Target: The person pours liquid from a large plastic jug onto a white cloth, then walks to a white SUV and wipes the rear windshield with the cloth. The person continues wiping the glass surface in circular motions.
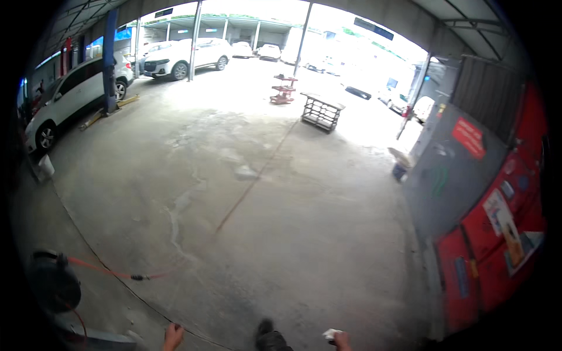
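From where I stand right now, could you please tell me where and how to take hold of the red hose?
I would grip the red hose at its dark fitting, probably from above with the nearer left hand: the fitting looks thicker than the slim hose, and nothing covers it.

clear concrete floor [310,216] ahead of hands [174,337] [342,341]; orange hose [108,269] left, red panels [459,251] right, table [323,102] far ahead.

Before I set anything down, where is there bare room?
The widest free patch is the concrete floor ahead of the right hand, bordered by the orange-red hose at left, the grey partition at right and the dark-framed table beyond. It's more crowded at lower left, around the dark round object, and at right beside the red panels.
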`<state>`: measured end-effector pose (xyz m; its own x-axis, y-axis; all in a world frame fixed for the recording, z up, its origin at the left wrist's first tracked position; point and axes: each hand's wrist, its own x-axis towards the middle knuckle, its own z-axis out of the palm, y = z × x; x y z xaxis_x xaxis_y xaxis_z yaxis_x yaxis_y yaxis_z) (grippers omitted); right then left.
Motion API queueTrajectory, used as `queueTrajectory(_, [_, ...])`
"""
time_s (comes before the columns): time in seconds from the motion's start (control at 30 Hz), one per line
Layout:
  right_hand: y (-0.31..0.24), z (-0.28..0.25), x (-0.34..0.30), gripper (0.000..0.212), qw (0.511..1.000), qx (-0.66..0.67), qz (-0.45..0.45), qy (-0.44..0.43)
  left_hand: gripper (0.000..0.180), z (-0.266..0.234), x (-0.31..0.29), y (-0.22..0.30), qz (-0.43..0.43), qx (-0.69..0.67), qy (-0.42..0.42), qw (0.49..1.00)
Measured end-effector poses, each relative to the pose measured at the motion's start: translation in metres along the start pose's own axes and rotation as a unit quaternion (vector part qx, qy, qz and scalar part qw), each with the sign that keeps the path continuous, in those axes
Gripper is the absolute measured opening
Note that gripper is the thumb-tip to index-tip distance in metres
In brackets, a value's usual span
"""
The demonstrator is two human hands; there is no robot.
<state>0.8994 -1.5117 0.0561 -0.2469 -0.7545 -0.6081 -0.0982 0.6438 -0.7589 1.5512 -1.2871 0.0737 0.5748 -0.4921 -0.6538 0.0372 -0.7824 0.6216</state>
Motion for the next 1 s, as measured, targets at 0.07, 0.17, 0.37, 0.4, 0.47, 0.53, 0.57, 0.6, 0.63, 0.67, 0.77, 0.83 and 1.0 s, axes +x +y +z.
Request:
queueTrajectory(0.07, [-0.004, 0.014, 0.091, 0.031, 0.999, -0.027, 0.014, -0.010, 0.046, -0.023, 0.081, 0.135, 0.094, 0.095, 0.065, 0.989])
queueTrajectory(0.17, [-0.071, 0.095, 0.187, 0.030, 0.995, 0.045, 0.013, 0.089, 0.039, -0.049, 0.154, 0.272, 0.161, -0.006, 0.141, 0.977])
queueTrajectory(0.37, [-0.369, 0.357, 0.312, 0.024, 0.991, 0.101, -0.060, -0.067, 0.054, 0.017, 0.234, 0.260, -0.110, 0.177, -0.030, 0.978])
queueTrajectory(0.4, [-0.416, 0.397, 0.338, 0.023, 0.990, 0.087, -0.095, -0.056, 0.054, 0.022, 0.225, 0.266, -0.208, 0.157, -0.093, 0.961])
queueTrajectory(0.47, [-0.544, 0.482, 0.365, 0.019, 0.985, 0.048, -0.130, -0.102, 0.055, 0.040, 0.225, 0.289, -0.293, 0.113, -0.141, 0.939])
queueTrajectory(0.53, [-0.663, 0.569, 0.425, 0.021, 0.962, 0.000, -0.212, -0.174, 0.055, 0.056, 0.264, 0.320, -0.322, 0.071, -0.150, 0.932])
queueTrajectory(0.57, [-0.698, 0.605, 0.451, 0.023, 0.952, -0.033, -0.229, -0.202, 0.056, 0.060, 0.286, 0.336, -0.341, 0.063, -0.155, 0.925])
queueTrajectory(0.6, [-0.735, 0.636, 0.469, 0.023, 0.941, -0.016, -0.235, -0.242, 0.056, 0.064, 0.313, 0.354, -0.357, 0.052, -0.160, 0.919])
queueTrajectory(0.63, [-0.753, 0.653, 0.498, 0.021, 0.947, -0.053, -0.221, -0.228, 0.057, 0.062, 0.347, 0.377, -0.364, 0.053, -0.169, 0.914])
queueTrajectory(0.67, [-0.770, 0.673, 0.526, 0.020, 0.949, -0.084, -0.211, -0.220, 0.057, 0.056, 0.386, 0.404, -0.368, 0.048, -0.168, 0.913])
queueTrajectory(0.77, [-0.819, 0.715, 0.575, 0.027, 0.975, -0.094, -0.127, -0.158, 0.058, 0.026, 0.557, 0.521, -0.299, 0.037, -0.132, 0.944])
queueTrajectory(0.83, [-0.843, 0.741, 0.596, 0.022, 0.977, -0.075, -0.060, -0.190, 0.059, -0.015, 0.677, 0.654, -0.194, 0.031, -0.078, 0.977])
queueTrajectory(1.0, [-0.916, 0.835, 0.696, 0.017, 0.958, -0.066, -0.034, -0.277, 0.050, -0.188, 0.875, 0.995, 0.069, 0.001, 0.120, 0.990])
